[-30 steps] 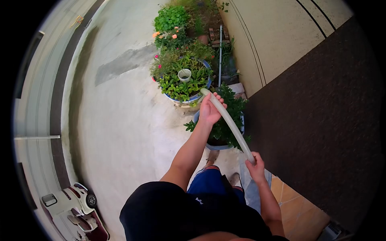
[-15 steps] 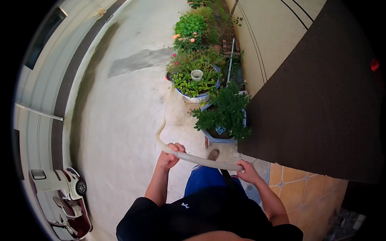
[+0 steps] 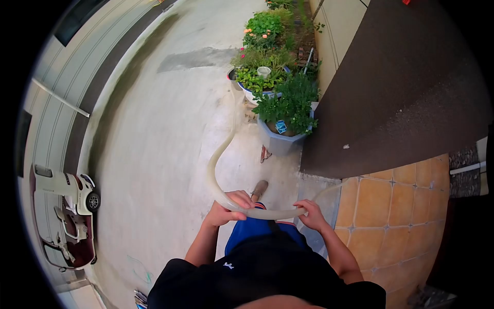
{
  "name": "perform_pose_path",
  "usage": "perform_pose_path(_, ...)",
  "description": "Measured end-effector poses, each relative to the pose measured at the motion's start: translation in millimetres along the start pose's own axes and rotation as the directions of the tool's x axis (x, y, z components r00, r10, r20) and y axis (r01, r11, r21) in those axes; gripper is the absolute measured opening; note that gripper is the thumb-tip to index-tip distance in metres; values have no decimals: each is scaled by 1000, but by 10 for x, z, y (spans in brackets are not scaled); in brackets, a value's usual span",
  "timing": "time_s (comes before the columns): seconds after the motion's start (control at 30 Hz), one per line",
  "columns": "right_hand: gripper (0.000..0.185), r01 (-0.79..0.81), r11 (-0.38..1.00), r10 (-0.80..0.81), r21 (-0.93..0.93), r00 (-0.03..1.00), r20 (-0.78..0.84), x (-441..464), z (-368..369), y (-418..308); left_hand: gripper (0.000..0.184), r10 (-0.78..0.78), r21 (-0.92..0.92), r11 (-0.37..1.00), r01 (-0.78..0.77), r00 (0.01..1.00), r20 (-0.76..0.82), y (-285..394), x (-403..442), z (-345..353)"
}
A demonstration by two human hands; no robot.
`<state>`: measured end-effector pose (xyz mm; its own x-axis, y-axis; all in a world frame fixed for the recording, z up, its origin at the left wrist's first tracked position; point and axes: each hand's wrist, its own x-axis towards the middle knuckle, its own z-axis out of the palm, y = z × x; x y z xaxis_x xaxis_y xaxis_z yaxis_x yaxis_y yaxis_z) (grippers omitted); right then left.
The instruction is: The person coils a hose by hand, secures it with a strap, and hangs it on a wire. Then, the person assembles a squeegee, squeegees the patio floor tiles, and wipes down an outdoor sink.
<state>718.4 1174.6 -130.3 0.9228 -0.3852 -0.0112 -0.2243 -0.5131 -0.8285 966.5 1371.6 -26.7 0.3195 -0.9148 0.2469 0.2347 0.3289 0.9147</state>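
A pale, translucent hose (image 3: 272, 213) runs across in front of my waist between both hands. My left hand (image 3: 229, 207) is wrapped round it, the thumb lying along the tube. To the right, my right hand (image 3: 310, 213) grips the same hose with closed fingers. From my left hand the hose curves up and away over the concrete toward the potted plants. Beyond my right hand a thinner-looking length bends toward the tiled floor.
Ahead stand a grey-blue planter (image 3: 282, 140) with a leafy shrub (image 3: 290, 103) and a round pot (image 3: 247, 94) of greenery. A dark brown wall (image 3: 391, 103) rises at right beside orange tiles (image 3: 373, 201). A white vehicle (image 3: 67, 216) is parked at left on the concrete ground (image 3: 149, 154).
The view has turned and moved closer to the grey-blue planter. Both hands keep hold of the hose, which now bows lower between them; more orange tile shows at right.
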Motion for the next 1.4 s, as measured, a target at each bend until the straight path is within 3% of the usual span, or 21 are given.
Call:
perform_pose_path(0.07,32,16,999,-15,-52,1000,22,-216,-13,-145,25,-43,24,999,42,999,28,120,-209,203)
perform_pose_path(0.17,39,65,998,-64,-10,997,47,-424,-29,-571,28,67,238,969,-63,998,-6,257,-422,528)
perform_pose_path(0.2,41,96,995,-97,16,995,37,-468,-39,-755,34,95,387,915,-111,994,60,216,-510,534)
perform_pose_path(0.3,48,178,982,-179,66,984,12,-580,-18,-1364,35,164,648,754,-106,986,-28,336,-697,880)
perform_pose_path(0.33,50,200,978,-201,61,979,14,-639,14,-1529,41,193,710,688,-148,981,18,330,-779,933)
perform_pose_path(0.43,47,281,954,-273,107,959,-83,-872,318,-1916,43,186,902,420,-102,982,25,354,-1193,1246)
perform_pose_path(0.47,44,310,942,-294,129,947,-131,-989,435,-1998,44,196,920,384,-81,981,5,370,-1356,1346)
perform_pose_path(0.57,36,172,976,-167,131,985,-49,-1463,766,-2140,46,206,953,304,-10,977,-56,467,-1914,1651)
perform_pose_path(0.6,23,193,975,-176,115,974,-140,-1631,895,-2201,47,210,957,290,9,975,-73,523,-2095,1744)
perform_pose_path(0.73,15,272,962,-269,-13,942,-202,-2272,1006,-2383,48,172,974,222,51,981,-90,636,-2777,2043)
perform_pose_path(0.83,15,283,959,-274,8,936,-221,-2723,854,-2565,46,142,979,203,-13,990,-16,733,-3117,2361)
perform_pose_path(0.93,18,297,950,-258,95,921,-293,-3179,543,-2564,40,63,921,282,-267,963,260,591,-3330,2426)
perform_pose_path(0.97,18,323,943,-279,82,899,-339,-3324,412,-2547,42,-161,928,372,-30,982,96,577,-3369,2439)
perform_pose_path(1.0,18,348,935,-299,68,876,-378,-3465,270,-2528,44,-390,887,403,224,919,-55,565,-3409,2445)
perform_pose_path(1.03,18,369,928,-315,58,855,-412,-3616,135,-2511,47,-605,801,369,472,776,-179,512,-3449,2482)
perform_pose_path(1.07,17,396,918,-356,24,848,-392,-3753,4,-2484,51,-373,822,419,386,898,-232,362,-3441,2484)
perform_pose_path(1.1,16,425,905,-397,-9,840,-369,-3872,-123,-2468,54,-114,848,443,292,956,-270,147,-3392,2426)
perform_pose_path(1.13,16,449,893,-433,-36,833,-344,-4002,-222,-2464,58,148,875,441,200,945,-291,-61,-3349,2401)
perform_pose_path(1.23,19,529,849,-508,-15,806,-303,-4362,-520,-2419,58,81,970,224,91,990,-112,-707,-2938,2660)
perform_pose_path(1.33,22,480,874,-391,78,788,-475,-4873,-945,-2229,48,-285,967,253,-25,953,99,-1429,-2798,2834)
perform_pose_path(1.4,23,485,862,-347,150,779,-522,-5268,-1315,-2009,37,-338,972,234,-10,937,91,-1876,-2805,2943)
